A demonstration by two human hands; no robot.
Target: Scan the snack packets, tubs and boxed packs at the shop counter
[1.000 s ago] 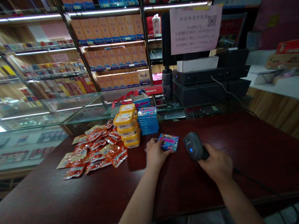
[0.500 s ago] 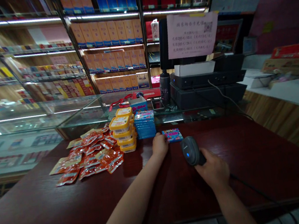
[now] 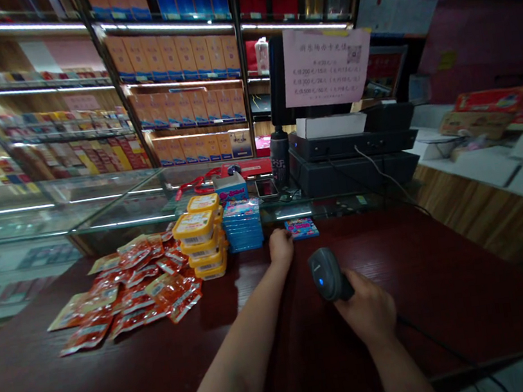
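**Desk lot: one flat blue packet (image 3: 303, 228), left hand (image 3: 281, 246) beside it, handheld scanner (image 3: 325, 274) in right hand (image 3: 368, 306)**

Item 1. Flat packet, blue with pink lettering. I log it lying on the far part of the dark red-brown desk (image 3: 427, 263), right of the stacked goods.

Item 2. Left hand, curled, at the packet's left edge. From my view I cannot tell whether its fingers pinch the packet or merely rest by it. The two hands are apart from each other.

Item 3. Scanner, dark grey, blue light lit. I record the right hand wrapped round its handle, the head nearer to me than the packet. A black cable (image 3: 437, 340) trails right across the desk.

Item 4. Stack of blue packets (image 3: 243, 229), left of the left hand.

Item 5. Yellow tubs (image 3: 197, 228), piled just left of that stack, printed lids upward.

Item 6. Orange-red sachets (image 3: 141, 278), a loose, overlapping heap, leftmost on the desk.

Item 7. Behind these, I note a glass display case (image 3: 117, 211), a phone (image 3: 267, 188) and a dark bottle (image 3: 280, 157).

Item 8. Behind the desk, right of the bottle: a monitor bearing a pink paper notice (image 3: 325, 64).

Item 9. Background: lit shelves with rows of orange boxes (image 3: 185, 106).
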